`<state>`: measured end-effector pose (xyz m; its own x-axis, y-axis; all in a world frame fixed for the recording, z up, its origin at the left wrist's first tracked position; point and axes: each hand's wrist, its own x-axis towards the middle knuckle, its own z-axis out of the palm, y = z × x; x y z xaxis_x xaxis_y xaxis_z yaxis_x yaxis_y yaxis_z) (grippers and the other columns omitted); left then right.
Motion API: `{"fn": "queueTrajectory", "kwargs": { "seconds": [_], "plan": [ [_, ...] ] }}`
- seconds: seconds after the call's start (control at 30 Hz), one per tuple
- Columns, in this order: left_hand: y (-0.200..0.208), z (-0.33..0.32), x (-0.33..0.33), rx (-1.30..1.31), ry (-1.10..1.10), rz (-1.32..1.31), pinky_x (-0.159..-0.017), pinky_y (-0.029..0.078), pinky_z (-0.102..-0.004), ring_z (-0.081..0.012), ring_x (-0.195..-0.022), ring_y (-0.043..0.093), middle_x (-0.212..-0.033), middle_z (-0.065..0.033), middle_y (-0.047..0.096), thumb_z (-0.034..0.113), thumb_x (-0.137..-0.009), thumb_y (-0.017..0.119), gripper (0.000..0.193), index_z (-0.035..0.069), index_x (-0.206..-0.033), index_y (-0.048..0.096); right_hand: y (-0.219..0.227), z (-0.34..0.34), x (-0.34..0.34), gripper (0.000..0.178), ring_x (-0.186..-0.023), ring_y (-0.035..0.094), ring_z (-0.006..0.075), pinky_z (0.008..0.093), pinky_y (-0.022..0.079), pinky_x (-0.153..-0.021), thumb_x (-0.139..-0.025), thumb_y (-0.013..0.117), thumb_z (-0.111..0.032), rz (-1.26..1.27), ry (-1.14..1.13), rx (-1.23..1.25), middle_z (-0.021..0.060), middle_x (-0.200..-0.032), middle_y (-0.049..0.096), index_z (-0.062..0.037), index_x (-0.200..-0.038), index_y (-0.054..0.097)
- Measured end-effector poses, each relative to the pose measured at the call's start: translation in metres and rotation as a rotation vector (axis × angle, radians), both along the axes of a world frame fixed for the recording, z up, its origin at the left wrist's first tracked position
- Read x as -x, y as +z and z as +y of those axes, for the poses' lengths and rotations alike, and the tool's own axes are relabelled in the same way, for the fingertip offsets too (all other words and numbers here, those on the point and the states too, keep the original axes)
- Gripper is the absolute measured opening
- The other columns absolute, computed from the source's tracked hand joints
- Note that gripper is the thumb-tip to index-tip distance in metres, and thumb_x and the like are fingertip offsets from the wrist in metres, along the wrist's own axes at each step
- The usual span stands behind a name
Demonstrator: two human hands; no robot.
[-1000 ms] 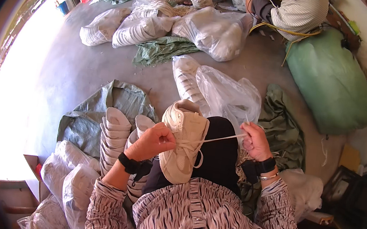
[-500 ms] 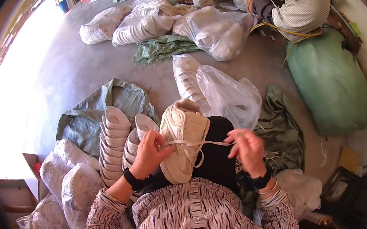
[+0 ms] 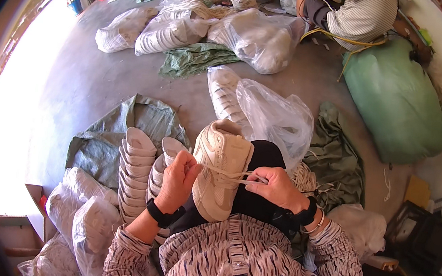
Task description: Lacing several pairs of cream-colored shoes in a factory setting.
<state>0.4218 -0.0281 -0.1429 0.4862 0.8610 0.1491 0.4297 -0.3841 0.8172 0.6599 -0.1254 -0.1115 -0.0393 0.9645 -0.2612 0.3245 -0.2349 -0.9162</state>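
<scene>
A cream shoe upper rests on my lap, its toe toward me and its opening away. My left hand is closed at the shoe's left side, pinching one part of a pale shoelace. On the other side my right hand pinches the shoelace between thumb and fingers. Strands of the lace run across the shoe's front between both hands. Close by my left hand stand stacks of nested white shoe uppers.
Clear bags of shoe parts lie at the left. Beyond my knees is another clear bag. A bundle of laces lies right, beside a dark green sack. A full green sack and a seated person are farther right.
My right hand has come down and left, nearer the shoe, and now pinches the lace. My left hand has shifted slightly. The shoe has stayed nearly in place.
</scene>
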Motion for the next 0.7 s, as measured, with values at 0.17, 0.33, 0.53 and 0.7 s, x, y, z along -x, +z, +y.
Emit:
{"fn": "queueTrajectory", "kwargs": {
  "seconds": [0.17, 0.33, 0.53, 0.7],
  "plan": [
    [0.021, 0.029, 0.004, 0.758, 0.085, -0.575, -0.046, 0.033, -0.0178, -0.0034, -0.051, 0.037, -0.067, 0.0033, 0.045, 0.012, -0.090, 0.055, 0.009, 0.008, -0.095, 0.049, -0.014, 0.011, 0.002, 0.015, -0.062, 0.047, 0.0047, 0.0222, 0.040, -0.057, -0.082, 0.065, -0.012, 0.077, -0.023, 0.085, -0.0008, -0.067, 0.058, 0.0037, -0.084, 0.064],
    [0.028, 0.067, 0.032, 0.798, 0.198, -0.866, -0.043, 0.026, -0.0183, -0.0024, -0.047, 0.031, -0.064, 0.0045, 0.044, 0.013, -0.091, 0.054, 0.005, 0.011, -0.095, 0.052, -0.019, 0.013, 0.019, 0.015, -0.063, 0.053, 0.0056, 0.0215, 0.045, -0.058, -0.085, 0.059, -0.007, 0.238, -0.090, 0.019, 0.0023, -0.074, 0.063, 0.0048, -0.093, 0.064],
    [0.026, 0.090, 0.070, 0.701, 0.301, -0.896, -0.044, 0.025, -0.0192, -0.0031, -0.046, 0.029, -0.062, 0.0047, 0.043, 0.012, -0.091, 0.055, 0.004, 0.011, -0.094, 0.053, -0.006, 0.012, 0.027, 0.018, -0.062, 0.055, 0.0097, 0.0261, 0.047, -0.057, -0.089, 0.053, -0.008, 0.318, -0.268, 0.080, 0.0040, -0.084, 0.064, 0.0027, -0.102, 0.060],
    [0.035, 0.091, 0.076, 0.536, 0.300, -0.756, -0.044, 0.026, -0.0187, -0.0022, -0.047, 0.029, -0.061, 0.0053, 0.040, 0.014, -0.092, 0.053, 0.007, 0.009, -0.098, 0.051, -0.017, 0.003, 0.015, 0.017, -0.060, 0.059, 0.0204, 0.0301, 0.047, -0.055, -0.088, 0.055, -0.011, -0.031, -0.332, -0.345, 0.0105, -0.085, 0.064, -0.0012, -0.101, 0.057]
  ]
}}
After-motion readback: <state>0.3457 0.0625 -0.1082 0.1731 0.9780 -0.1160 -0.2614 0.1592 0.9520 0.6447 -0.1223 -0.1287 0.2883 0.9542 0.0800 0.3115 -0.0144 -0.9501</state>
